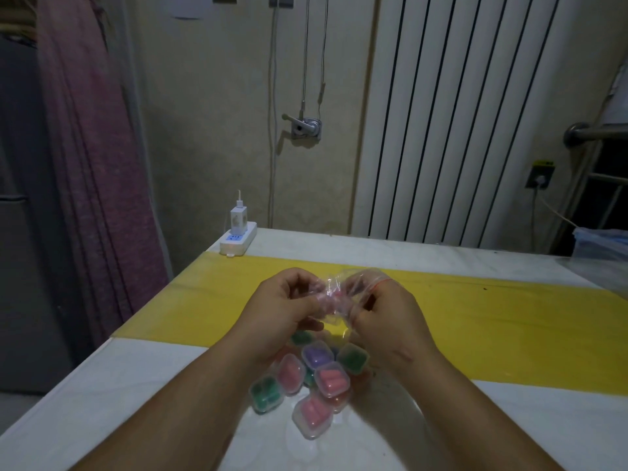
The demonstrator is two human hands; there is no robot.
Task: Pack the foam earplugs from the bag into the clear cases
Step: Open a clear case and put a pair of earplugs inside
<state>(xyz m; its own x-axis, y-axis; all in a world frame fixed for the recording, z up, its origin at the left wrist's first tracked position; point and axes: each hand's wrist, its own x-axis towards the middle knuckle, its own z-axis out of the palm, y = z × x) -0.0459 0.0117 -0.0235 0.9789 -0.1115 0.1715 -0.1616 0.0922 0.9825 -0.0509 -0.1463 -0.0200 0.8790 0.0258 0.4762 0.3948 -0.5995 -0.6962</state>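
Both hands meet just above the middle of the white surface (136, 385). The left hand (289, 307) has its fingers curled round the 9 o'clock side of a small crumpled clear plastic bag (334, 294). The right hand (387, 317) pinches the bag's 3 o'clock side, near its red seal strip. Something pink shows through the film, too blurred to make out.

Directly at 6 o'clock from the bag, between the wrists, a heap of small clear square cases (316, 379) lies on the surface, holding pink, green and purple foam earplugs. A broad yellow band (492, 317) crosses the surface beneath the hands. At 10 o'clock from them, a white power strip (238, 237) sits at the far edge of the surface with a white charger (238, 219) plugged in.
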